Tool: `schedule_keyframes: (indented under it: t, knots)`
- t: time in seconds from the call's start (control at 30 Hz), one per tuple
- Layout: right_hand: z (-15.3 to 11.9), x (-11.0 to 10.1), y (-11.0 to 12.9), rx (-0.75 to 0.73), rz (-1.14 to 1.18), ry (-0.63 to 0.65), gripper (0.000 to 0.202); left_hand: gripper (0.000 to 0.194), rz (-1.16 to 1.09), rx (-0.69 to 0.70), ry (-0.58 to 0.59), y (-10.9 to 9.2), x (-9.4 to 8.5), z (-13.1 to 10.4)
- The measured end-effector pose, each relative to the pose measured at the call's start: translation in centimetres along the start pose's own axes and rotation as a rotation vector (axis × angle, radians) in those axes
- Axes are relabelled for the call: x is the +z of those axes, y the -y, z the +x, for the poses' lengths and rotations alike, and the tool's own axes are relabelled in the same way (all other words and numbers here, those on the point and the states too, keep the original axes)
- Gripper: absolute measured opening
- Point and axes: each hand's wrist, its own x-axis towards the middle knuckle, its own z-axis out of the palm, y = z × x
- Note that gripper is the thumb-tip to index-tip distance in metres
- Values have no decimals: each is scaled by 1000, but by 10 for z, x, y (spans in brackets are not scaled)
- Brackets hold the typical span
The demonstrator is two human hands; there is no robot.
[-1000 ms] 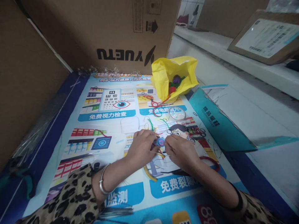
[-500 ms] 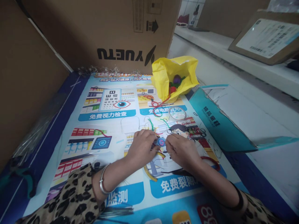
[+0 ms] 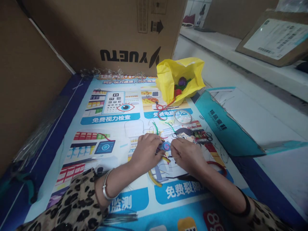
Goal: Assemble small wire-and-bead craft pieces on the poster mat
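My left hand is closed, its fingertips pinched on something too small to make out, with a thin pale strand near them. Facing it, my right hand is closed in a pinch too, and what it holds is hidden. Between the two hands sits a small round blue dish with pink bits in it. A curved yellow piece lies below my left hand. Behind the hands are green strings and a clear round container of small shiny pieces.
A yellow bag with coloured yarn inside stands at the back. To the right is a teal box. Large cardboard walls rise behind and left. Teal-handled pliers lie at the left edge, black stems at the front.
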Motion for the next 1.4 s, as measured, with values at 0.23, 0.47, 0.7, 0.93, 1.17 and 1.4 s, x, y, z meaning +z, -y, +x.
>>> schedule_keyframes:
  t: [0.23, 0.47, 0.7, 0.93, 1.17, 1.4]
  knots:
    - [1, -1, -1, -3, -7, 5, 15, 21, -4, -4, -1, 0, 0, 1]
    - [2, -6, 1, -20, -26, 18, 16, 21, -11, -4, -6, 0, 0, 1]
    - [3, -7, 0, -18, -8, 37, 16, 22, -12, -9, 2, -1, -1, 1]
    - [3, -8, -1, -16, 18, 31, 16, 22, -9, -14, 10, -1, -1, 1]
    - [1, -8, 0, -20, 40, 24, 16, 20, -5, -10, 4, 0, 0, 1]
    - [2, -5, 1, -20, 34, 20, 17, 21, -11, -22, 8, 0, 0, 1]
